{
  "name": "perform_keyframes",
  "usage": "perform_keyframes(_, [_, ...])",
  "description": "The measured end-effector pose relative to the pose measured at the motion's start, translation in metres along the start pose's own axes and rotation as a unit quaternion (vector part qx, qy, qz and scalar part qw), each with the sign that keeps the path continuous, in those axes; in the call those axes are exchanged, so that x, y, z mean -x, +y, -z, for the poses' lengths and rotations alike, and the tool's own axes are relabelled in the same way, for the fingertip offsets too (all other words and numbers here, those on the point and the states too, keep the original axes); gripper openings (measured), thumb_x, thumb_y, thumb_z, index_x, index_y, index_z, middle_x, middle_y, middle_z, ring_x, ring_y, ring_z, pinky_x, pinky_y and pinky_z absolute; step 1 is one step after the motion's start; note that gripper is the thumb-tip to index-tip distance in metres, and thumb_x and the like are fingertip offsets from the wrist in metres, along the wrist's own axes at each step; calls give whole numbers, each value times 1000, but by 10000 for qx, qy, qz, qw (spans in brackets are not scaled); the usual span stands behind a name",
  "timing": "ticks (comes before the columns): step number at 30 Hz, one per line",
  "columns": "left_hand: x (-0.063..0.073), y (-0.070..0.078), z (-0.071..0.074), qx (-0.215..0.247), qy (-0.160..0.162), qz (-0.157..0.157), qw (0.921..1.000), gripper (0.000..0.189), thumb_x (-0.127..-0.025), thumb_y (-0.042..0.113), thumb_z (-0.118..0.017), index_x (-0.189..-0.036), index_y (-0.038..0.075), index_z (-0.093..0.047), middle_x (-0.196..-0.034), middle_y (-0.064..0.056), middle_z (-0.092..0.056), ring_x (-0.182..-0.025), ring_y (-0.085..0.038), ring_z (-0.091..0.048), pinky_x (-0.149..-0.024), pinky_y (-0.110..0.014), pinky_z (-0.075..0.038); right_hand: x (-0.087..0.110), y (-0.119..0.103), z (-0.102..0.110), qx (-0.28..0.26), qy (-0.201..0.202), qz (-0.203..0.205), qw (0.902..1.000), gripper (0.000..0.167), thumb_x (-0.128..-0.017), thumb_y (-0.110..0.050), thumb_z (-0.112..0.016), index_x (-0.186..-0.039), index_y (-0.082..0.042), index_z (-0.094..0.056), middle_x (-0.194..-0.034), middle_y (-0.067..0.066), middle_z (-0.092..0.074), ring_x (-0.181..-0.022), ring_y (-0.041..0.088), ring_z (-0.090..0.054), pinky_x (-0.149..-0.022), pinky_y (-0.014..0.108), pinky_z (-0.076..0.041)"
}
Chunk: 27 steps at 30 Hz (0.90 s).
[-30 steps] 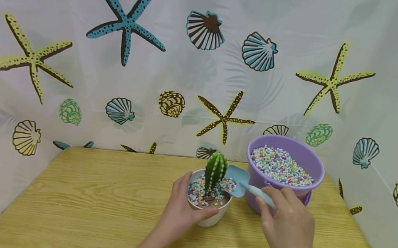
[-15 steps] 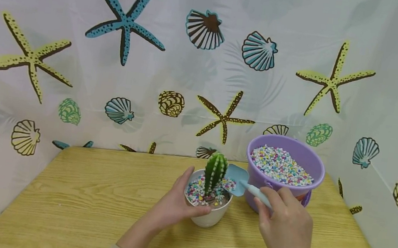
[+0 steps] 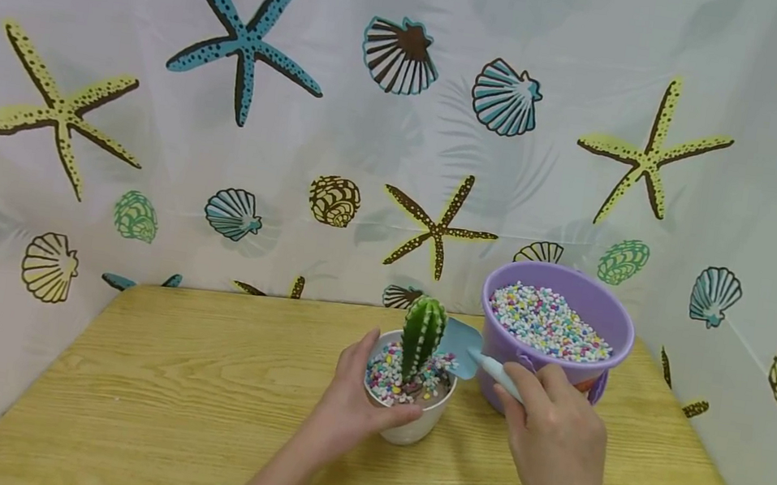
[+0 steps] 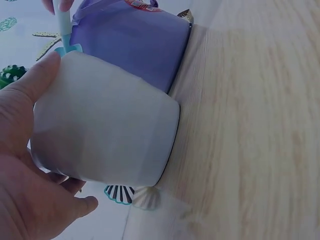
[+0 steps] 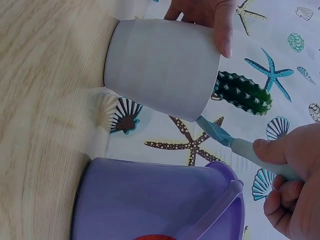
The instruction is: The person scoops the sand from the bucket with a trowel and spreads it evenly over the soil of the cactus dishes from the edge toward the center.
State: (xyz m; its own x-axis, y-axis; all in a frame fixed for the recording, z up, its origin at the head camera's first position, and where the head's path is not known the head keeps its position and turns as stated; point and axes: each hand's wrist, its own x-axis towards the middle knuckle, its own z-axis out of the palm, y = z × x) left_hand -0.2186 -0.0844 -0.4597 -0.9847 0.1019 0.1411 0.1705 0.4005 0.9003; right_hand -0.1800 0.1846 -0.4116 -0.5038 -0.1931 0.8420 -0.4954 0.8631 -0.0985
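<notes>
A white flowerpot [image 4: 105, 120] stands on the table with a green cactus [image 3: 423, 333] upright in it. Small multicoloured pebbles [image 3: 386, 373] cover part of the brown soil around the cactus. My left hand [image 3: 353, 398] holds the pot from the left, thumb along the near rim and fingers round the far side. In my right hand [image 3: 559, 429] is the handle of a light blue toy shovel [image 3: 460, 349]. Its blade tilts over the pot's right rim, with a few pebbles at its tip beside the cactus. The right wrist view shows the blade [image 5: 214, 131] right at the rim.
Close to the right of the pot is a purple bucket [image 3: 500, 372] filled with similar pebbles [image 3: 547, 325]. The wooden table [image 3: 193, 381] ends at a curtain [image 3: 373, 134] printed with starfish and shells, which also runs along both sides.
The shovel blade has tipped further toward the pot, and fewer pebbles show on it. My left hand shifted left with the pot, then came slightly back right.
</notes>
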Motion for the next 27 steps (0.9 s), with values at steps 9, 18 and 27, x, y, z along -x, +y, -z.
perform_keyframes(9, [0, -1, -11, 53, 193, 5, 9998, 131, -79, 41, -103, -176, 11, -22, -167, -26, -26, -149, -50, -43, -123, -63, -38, 1, 2, -2, 215, 211, 137, 9995, 44, -76, -10, -102, -116, -11, -83, -86, 6, -62, -59, 23, -54, -48, 37, -45])
perform_keyframes(18, [1, 2, -16, -88, 330, 105, 9994, 134, -78, 46, -103, -177, 11, -20, -165, -23, -26, -147, -47, -46, -121, -61, -42, 2, 2, -4, 256, 345, 187, 9989, 44, -76, -11, -101, -116, -12, -84, -87, 7, -62, -58, 25, -54, -47, 39, -44])
perform_keyframes(27, [1, 4, -15, -116, 247, 183, 9995, 134, -79, 47, -102, -177, 9, -18, -166, -23, -24, -146, -48, -47, -121, -60, -43, 1, 2, -3, 302, 228, 40, 9993, 37, -82, -13, -97, -117, -13, -83, -88, 7, -63, -59, 26, -55, -49, 40, -45])
